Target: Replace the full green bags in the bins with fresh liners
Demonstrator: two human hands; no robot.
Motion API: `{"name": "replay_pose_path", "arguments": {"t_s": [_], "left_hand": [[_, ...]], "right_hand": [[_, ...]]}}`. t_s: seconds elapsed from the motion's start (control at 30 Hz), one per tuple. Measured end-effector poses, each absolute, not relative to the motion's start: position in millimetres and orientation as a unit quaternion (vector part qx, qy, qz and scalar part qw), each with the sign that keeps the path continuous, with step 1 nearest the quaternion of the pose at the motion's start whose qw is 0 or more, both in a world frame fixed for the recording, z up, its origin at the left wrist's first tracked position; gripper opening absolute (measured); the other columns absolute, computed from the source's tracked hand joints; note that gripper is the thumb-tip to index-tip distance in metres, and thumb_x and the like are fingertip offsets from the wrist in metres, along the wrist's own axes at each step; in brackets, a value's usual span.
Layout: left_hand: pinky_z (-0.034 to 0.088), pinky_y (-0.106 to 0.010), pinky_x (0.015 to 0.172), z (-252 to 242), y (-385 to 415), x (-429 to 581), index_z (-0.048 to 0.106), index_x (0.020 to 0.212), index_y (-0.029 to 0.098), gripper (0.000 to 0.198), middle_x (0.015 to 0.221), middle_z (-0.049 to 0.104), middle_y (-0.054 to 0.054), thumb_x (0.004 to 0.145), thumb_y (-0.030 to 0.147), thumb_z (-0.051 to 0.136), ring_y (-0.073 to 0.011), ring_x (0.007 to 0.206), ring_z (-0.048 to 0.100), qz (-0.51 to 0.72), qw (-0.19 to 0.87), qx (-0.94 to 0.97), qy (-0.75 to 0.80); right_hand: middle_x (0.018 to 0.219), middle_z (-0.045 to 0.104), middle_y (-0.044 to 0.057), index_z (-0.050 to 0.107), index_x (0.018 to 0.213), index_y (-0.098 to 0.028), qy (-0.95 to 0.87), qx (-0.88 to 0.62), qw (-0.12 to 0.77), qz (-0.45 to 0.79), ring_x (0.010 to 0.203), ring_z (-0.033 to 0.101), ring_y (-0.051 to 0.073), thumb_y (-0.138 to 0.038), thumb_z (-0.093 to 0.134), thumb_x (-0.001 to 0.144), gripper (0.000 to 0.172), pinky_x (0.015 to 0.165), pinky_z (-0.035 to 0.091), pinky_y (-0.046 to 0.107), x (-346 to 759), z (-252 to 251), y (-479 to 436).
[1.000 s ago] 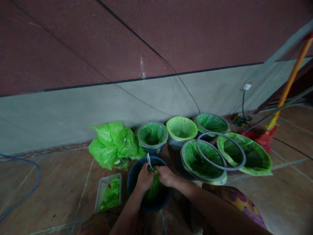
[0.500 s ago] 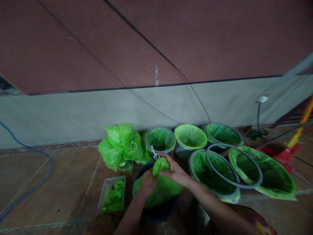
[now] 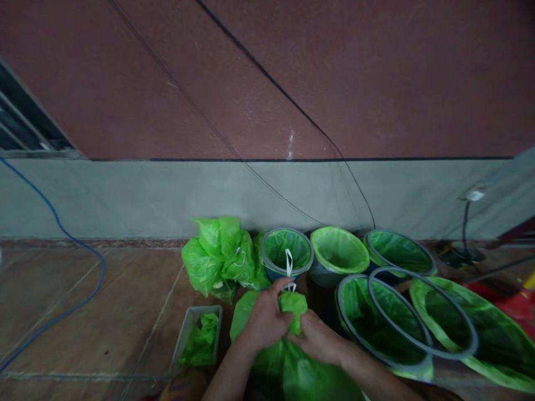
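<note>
Btm ctr, our L hand (image 3: 267,316) and R hand (image 3: 321,338) have fingers narrowed round the bunched neck (image 3: 293,304) of a green bag (image 3: 292,370), prob. b/c that holds it closed below the white tie (image 3: 288,263).

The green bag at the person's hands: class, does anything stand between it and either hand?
Nothing visible does. The left hand and the right hand both hold the green bag at its gathered neck. The white tie sticks up above the neck, blocking neither hand.
</note>
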State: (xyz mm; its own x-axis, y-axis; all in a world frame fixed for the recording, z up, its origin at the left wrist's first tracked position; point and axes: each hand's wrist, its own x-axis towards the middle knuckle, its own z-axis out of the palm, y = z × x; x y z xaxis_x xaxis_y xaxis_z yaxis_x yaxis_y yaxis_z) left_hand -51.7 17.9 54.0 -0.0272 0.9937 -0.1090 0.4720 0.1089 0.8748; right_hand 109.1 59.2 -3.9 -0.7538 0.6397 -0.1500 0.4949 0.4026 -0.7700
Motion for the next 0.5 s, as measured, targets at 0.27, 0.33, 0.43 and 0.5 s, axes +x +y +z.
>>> {"name": "replay_pose_path", "arguments": {"t_s": [0.27, 0.33, 0.43, 0.5], "left_hand": [[0.039, -0.043, 0.112, 111.4, 0.4, -138.9, 0.051, 0.141, 0.022, 0.066, 0.131, 0.065, -0.008, 0.077, 0.032, 0.066, -0.028, 0.125, 0.056, 0.433, 0.165, 0.531, 0.709], [0.044, -0.04, 0.107, 107.8, -2.3, -182.8, 0.052, 0.137, 0.021, 0.061, 0.125, 0.068, -0.009, 0.08, 0.038, 0.064, -0.0259, 0.12, 0.06, 0.49, 0.127, 0.467, 0.725], [0.054, -0.037, 0.091, 76.6, -3.5, -250.0, 0.056, 0.129, 0.014, 0.054, 0.115, 0.071, -0.013, 0.082, 0.039, 0.062, -0.0248, 0.106, 0.067, 0.527, 0.133, 0.363, 0.757], [0.055, -0.036, 0.088, 44.6, -1.2, -286.5, 0.057, 0.127, 0.012, 0.053, 0.114, 0.071, -0.015, 0.081, 0.037, 0.063, -0.0246, 0.101, 0.069, 0.503, 0.153, 0.295, 0.798]], "right_hand": [[0.112, 0.073, 0.01, 0.068, 0.112, -0.02, -0.762, -0.318, 0.296, 0.48, 0.114, 0.064, 0.028, -0.034, 0.055, 0.087, 0.032, 0.105, 0.047, 0.046, 43.9, 39.1, 100.8], [0.106, 0.075, 0.011, 0.071, 0.106, -0.019, -0.757, -0.351, 0.34, 0.434, 0.111, 0.066, 0.029, -0.034, 0.053, 0.087, 0.03, 0.102, 0.049, 0.046, 21.6, 55.1, 121.3], [0.1, 0.075, 0.012, 0.073, 0.099, -0.019, -0.773, -0.382, 0.373, 0.342, 0.11, 0.065, 0.029, -0.03, 0.05, 0.088, 0.027, 0.102, 0.048, 0.043, -13.9, 65.4, 154.3], [0.101, 0.075, 0.013, 0.073, 0.1, -0.018, -0.793, -0.408, 0.341, 0.297, 0.113, 0.064, 0.028, -0.026, 0.05, 0.088, 0.027, 0.103, 0.046, 0.041, -39.9, 56.0, 177.4]]}}
